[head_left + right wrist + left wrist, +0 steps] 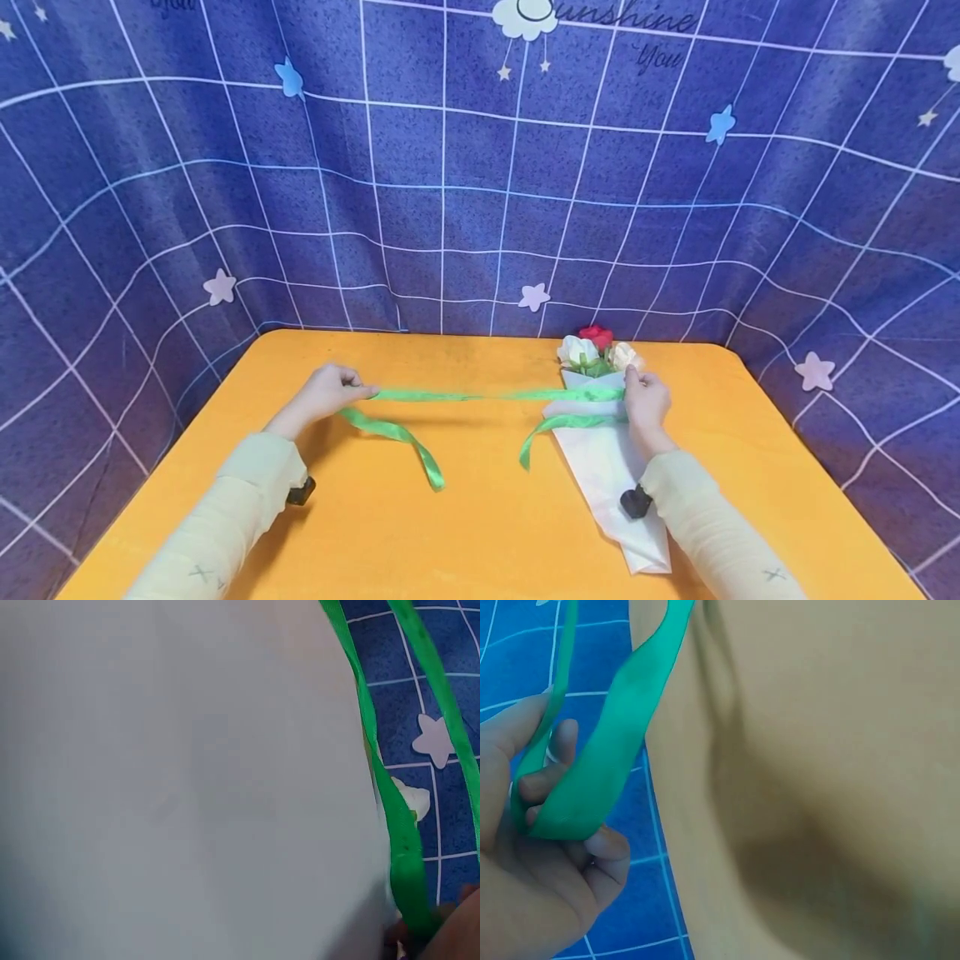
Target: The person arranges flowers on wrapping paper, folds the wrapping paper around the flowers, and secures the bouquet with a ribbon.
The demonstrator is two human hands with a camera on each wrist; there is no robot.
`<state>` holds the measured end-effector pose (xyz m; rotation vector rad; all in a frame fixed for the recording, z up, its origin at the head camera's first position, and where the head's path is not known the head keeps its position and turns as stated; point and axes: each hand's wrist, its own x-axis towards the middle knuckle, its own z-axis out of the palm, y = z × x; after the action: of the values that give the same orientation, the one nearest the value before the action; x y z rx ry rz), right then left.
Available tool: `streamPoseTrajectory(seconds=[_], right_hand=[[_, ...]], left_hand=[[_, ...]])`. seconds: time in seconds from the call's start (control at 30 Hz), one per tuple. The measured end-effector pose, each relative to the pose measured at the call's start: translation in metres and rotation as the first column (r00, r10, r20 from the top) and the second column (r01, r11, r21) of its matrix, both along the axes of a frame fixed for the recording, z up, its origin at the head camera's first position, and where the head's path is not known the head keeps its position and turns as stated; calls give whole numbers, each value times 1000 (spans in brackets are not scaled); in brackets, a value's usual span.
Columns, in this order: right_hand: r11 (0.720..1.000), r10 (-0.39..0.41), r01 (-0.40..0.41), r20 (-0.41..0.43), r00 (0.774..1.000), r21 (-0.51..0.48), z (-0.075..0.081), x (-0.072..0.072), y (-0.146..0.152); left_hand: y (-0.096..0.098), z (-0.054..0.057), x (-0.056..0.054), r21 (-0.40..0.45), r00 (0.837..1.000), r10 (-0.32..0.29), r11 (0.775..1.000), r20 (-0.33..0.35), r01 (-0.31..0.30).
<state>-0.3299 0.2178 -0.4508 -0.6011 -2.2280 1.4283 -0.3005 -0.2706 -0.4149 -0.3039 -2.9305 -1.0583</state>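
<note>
Head view alone shows red rose (596, 336); left hand (330, 392), right hand (648, 403) both pinch green ribbon (420, 396).

Head cam: bright, fairly even light, prob. from above; soft shadow beside the left sleeve (247, 475) on the orange tabletop (465, 525). Green ribbon (427, 396) goes faint mid-span. Grid lines on the blue curtain (472, 221) bow twd. the edges; lens or folds, can't tell. L wrist cam: dimmer, tabletop dulled to tan, big soft-edged shadow, left hand (540, 892) fairly sharp. R wrist cam: white wrapping paper (187, 780) greyish, low detail, dark btm L corner; right hand (459, 930) dim, blurry.
</note>
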Motion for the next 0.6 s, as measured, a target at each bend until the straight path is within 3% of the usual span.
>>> streamPoseTrajectory(seconds=[0.1, 0.2, 0.27, 0.37, 0.6], right_hand=[[994, 105, -103, 90, 990, -31, 3, 1, 3], [966, 259, -251, 160, 953, -64, 6, 0, 8], [926, 376, -371, 210, 903, -63, 9, 0, 12], [840, 526, -543, 263, 809, -12, 14, 0, 20], [623, 711, -772, 321, 626, 127, 18, 11, 35]], left_hand=[[-4, -2, 2, -15, 1000, -8, 1000, -7, 8], [-9, -3, 3, -34, 1000, -16, 999, 7, 16], [-12, -3, 4, -40, 999, -22, 999, 25, 23], [-15, -3, 5, -49, 998, -38, 998, 45, 40], [-16, -8, 6, -64, 997, -38, 997, 70, 42]])
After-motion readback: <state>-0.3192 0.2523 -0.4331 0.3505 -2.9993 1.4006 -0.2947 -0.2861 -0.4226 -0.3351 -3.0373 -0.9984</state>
